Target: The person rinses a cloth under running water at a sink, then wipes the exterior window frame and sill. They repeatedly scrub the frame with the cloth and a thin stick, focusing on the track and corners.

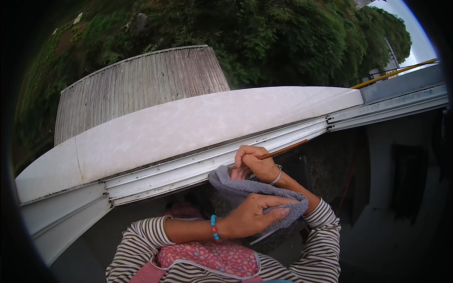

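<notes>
My left hand (pixel 256 215), with a beaded bracelet at its wrist, grips one end of a grey terry cloth (pixel 254 187) between thumb and fingers. A slim brown stick (pixel 285 150) is held in my right hand (pixel 257 163), which wears a metal bangle. The stick's lower tip meets the far fold of the cloth; whether the cloth wraps around it is hard to see. Just beyond both hands runs a white window-frame track (pixel 170 173) with dark dirt specks along its grooves. The right hand is nearest to this track, and some of its fingers are hidden.
A pale stone-like sill (pixel 191 123) lies outside the track, with a drop beyond it to a corrugated roof (pixel 141 81) and dense trees (pixel 283 42). White frame sections (pixel 67 208) adjoin at the left. A yellow pipe (pixel 394 73) runs at upper right.
</notes>
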A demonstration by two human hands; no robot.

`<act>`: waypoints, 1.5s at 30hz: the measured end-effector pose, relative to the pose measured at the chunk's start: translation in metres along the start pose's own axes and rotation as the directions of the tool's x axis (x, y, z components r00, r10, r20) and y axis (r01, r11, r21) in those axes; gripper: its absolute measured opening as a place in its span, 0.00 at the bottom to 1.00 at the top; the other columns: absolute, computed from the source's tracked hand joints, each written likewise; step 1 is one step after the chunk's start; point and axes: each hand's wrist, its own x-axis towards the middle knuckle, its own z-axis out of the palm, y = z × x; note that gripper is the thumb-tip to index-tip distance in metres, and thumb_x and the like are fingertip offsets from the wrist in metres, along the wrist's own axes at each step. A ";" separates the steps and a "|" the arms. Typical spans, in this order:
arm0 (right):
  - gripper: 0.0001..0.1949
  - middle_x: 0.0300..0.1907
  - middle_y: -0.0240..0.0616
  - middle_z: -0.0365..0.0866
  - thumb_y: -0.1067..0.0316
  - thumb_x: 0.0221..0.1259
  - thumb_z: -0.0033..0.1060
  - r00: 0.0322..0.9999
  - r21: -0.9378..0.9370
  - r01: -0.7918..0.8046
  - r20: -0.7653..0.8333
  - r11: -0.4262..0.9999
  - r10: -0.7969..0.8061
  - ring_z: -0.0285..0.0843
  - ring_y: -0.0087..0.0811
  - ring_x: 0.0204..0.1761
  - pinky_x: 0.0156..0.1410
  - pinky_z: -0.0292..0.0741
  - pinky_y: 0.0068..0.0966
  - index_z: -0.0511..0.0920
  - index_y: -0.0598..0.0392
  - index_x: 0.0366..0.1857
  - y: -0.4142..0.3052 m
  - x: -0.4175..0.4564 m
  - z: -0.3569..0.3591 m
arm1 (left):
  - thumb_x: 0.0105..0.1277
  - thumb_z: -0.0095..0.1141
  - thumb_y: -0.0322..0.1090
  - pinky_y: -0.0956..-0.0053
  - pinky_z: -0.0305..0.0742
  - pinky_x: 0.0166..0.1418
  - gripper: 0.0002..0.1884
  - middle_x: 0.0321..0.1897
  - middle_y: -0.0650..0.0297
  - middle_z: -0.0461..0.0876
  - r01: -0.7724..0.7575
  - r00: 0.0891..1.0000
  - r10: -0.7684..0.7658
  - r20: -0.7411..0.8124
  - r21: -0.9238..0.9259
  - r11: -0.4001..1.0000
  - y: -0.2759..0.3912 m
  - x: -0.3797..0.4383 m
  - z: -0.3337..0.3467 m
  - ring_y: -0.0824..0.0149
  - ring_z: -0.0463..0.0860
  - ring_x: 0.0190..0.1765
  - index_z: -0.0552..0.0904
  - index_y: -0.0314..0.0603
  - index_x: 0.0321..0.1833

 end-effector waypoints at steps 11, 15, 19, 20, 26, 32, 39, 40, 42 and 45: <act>0.10 0.24 0.47 0.80 0.74 0.65 0.34 0.506 -0.233 0.290 -0.786 0.928 -0.355 0.80 0.31 0.20 0.25 0.80 0.24 0.71 0.58 0.31 0.046 -0.113 -0.160 | 0.72 0.51 0.40 0.75 0.72 0.56 0.19 0.49 0.57 0.84 0.064 0.994 -0.074 0.083 0.121 0.991 -0.054 0.034 0.007 0.73 0.79 0.50 0.76 0.39 0.62; 0.09 0.24 0.47 0.80 0.70 0.67 0.37 0.392 -0.069 0.429 -0.884 0.900 -0.255 0.80 0.34 0.19 0.24 0.80 0.26 0.71 0.55 0.31 0.069 -0.132 -0.220 | 0.72 0.51 0.39 0.81 0.71 0.54 0.19 0.47 0.62 0.84 0.171 0.985 -0.171 -0.007 0.112 0.979 -0.072 0.049 -0.007 0.79 0.76 0.47 0.76 0.38 0.62; 0.08 0.24 0.48 0.81 0.67 0.68 0.40 0.490 0.056 0.413 -0.855 0.909 -0.170 0.81 0.34 0.20 0.23 0.78 0.26 0.72 0.53 0.31 0.074 -0.135 -0.233 | 0.71 0.51 0.37 0.80 0.72 0.46 0.17 0.37 0.64 0.84 0.134 0.989 -0.133 -0.061 0.022 0.991 -0.072 0.044 -0.007 0.78 0.75 0.39 0.79 0.39 0.58; 0.08 0.24 0.47 0.81 0.65 0.68 0.41 0.508 0.077 0.402 -0.848 0.912 -0.152 0.81 0.34 0.19 0.22 0.77 0.26 0.71 0.52 0.31 0.080 -0.132 -0.231 | 0.70 0.51 0.37 0.80 0.72 0.45 0.17 0.36 0.64 0.84 0.145 0.989 -0.145 -0.040 -0.003 0.989 -0.067 0.041 -0.007 0.78 0.75 0.38 0.79 0.39 0.58; 0.09 0.23 0.51 0.80 0.69 0.68 0.35 0.685 0.104 0.437 -0.682 0.893 -0.257 0.79 0.38 0.18 0.22 0.79 0.30 0.68 0.56 0.30 0.080 -0.101 -0.172 | 0.71 0.51 0.37 0.80 0.72 0.42 0.16 0.31 0.66 0.83 0.147 0.985 -0.146 0.087 -0.002 0.989 -0.052 0.009 0.006 0.81 0.74 0.36 0.80 0.37 0.56; 0.09 0.25 0.55 0.80 0.73 0.66 0.35 0.866 0.169 0.323 -0.449 0.931 -0.219 0.82 0.43 0.22 0.25 0.81 0.33 0.69 0.59 0.30 0.050 -0.059 -0.085 | 0.70 0.52 0.37 0.80 0.71 0.39 0.16 0.27 0.67 0.81 0.098 0.984 -0.098 0.149 0.003 0.995 -0.050 -0.015 0.017 0.81 0.72 0.33 0.81 0.39 0.56; 0.09 0.23 0.51 0.81 0.69 0.67 0.37 0.640 0.018 0.313 -0.742 0.950 -0.197 0.81 0.38 0.19 0.22 0.80 0.28 0.70 0.55 0.30 0.058 -0.110 -0.165 | 0.70 0.52 0.38 0.80 0.70 0.36 0.16 0.24 0.69 0.79 0.116 0.993 -0.114 -0.024 0.068 0.991 -0.038 -0.021 -0.011 0.81 0.70 0.30 0.81 0.40 0.56; 0.09 0.23 0.52 0.80 0.69 0.67 0.37 0.659 0.013 0.316 -0.722 0.949 -0.210 0.81 0.38 0.18 0.22 0.80 0.28 0.70 0.55 0.29 0.057 -0.105 -0.163 | 0.70 0.53 0.37 0.81 0.70 0.36 0.16 0.25 0.69 0.80 0.088 0.996 -0.086 -0.034 0.069 0.994 -0.035 -0.023 -0.019 0.81 0.71 0.31 0.81 0.39 0.56; 0.09 0.22 0.54 0.80 0.69 0.67 0.36 0.727 0.029 0.299 -0.654 0.954 -0.208 0.80 0.40 0.18 0.21 0.79 0.29 0.69 0.55 0.29 0.052 -0.094 -0.153 | 0.70 0.53 0.37 0.82 0.70 0.38 0.16 0.29 0.68 0.82 0.066 0.998 -0.065 -0.017 0.028 0.997 -0.024 -0.032 -0.024 0.82 0.73 0.33 0.81 0.38 0.56; 0.10 0.21 0.55 0.79 0.69 0.68 0.36 0.840 0.086 0.234 -0.520 0.968 -0.156 0.79 0.41 0.17 0.21 0.79 0.30 0.68 0.56 0.29 0.040 -0.066 -0.114 | 0.70 0.54 0.37 0.80 0.73 0.50 0.16 0.41 0.61 0.86 0.151 0.981 -0.150 0.124 0.002 0.989 -0.010 -0.055 -0.030 0.78 0.78 0.44 0.81 0.37 0.56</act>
